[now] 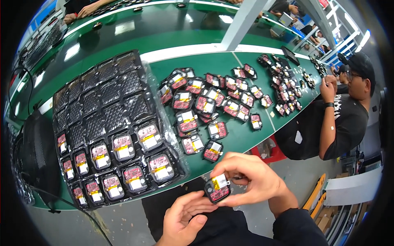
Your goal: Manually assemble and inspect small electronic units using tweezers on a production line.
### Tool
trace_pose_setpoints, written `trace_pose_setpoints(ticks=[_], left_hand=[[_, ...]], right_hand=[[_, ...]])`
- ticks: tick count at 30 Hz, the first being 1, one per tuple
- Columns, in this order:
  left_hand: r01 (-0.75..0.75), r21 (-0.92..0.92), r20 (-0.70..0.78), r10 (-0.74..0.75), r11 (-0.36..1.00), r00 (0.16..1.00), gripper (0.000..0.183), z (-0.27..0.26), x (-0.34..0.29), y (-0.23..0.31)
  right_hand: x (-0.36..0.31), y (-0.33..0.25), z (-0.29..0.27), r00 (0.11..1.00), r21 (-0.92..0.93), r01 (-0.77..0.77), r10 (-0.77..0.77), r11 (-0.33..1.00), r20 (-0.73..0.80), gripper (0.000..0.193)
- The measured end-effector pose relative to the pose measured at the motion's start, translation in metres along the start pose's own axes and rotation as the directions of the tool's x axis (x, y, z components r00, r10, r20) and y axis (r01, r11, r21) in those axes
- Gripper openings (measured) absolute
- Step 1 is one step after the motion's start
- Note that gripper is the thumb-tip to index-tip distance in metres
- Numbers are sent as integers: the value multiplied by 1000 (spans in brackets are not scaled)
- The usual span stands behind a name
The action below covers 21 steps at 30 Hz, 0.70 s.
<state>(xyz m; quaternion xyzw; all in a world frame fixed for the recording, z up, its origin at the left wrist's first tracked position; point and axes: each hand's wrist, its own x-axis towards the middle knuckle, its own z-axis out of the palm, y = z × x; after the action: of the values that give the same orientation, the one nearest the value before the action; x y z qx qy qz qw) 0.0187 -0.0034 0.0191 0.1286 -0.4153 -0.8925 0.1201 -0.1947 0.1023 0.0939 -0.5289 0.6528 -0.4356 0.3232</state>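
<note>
In front of my body, my right hand (254,180) pinches a small electronic module (217,189) between thumb and fingers. The module is a black rounded-square housing with a red circuit board, a silver battery cell and yellow tape. My left hand (186,219) is open, palm up, its fingertips at the module's lower left edge; whether they touch it I cannot tell. To the left lies a black plastic compartment tray (104,128). Similar modules sit in its nearer compartments, and its farther ones are bare. A loose heap of modules (206,104) covers the green bench right of the tray.
The green bench (242,141) runs along in front of me, with a grey post (242,24) beyond it. Another module pile (286,84) lies farther right, near a seated co-worker (328,110) in black. A red bin (269,149) stands below the bench edge. A dark cable (92,219) hangs at left.
</note>
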Motion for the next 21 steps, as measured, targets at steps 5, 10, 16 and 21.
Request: trace_pose_setpoints(ticks=[5,10,16,21], left_hand=[[-17,69,-88,23,997,996,53,-5,-1,-8],[-10,124,-188,33,992,982,27,-8,4,-7],[51,202,-214,-7,978,977,28,-12,5,-2],[77,129,-211,-49,989,976,40,-11,8,5]], right_hand=[[3,8,31,995,-5,34,-33,999,91,56],[5,13,46,990,-44,-18,24,999,141,55],[5,20,54,994,13,-12,11,1000,106,53],[6,22,60,998,2,20,-20,1000,62,53]])
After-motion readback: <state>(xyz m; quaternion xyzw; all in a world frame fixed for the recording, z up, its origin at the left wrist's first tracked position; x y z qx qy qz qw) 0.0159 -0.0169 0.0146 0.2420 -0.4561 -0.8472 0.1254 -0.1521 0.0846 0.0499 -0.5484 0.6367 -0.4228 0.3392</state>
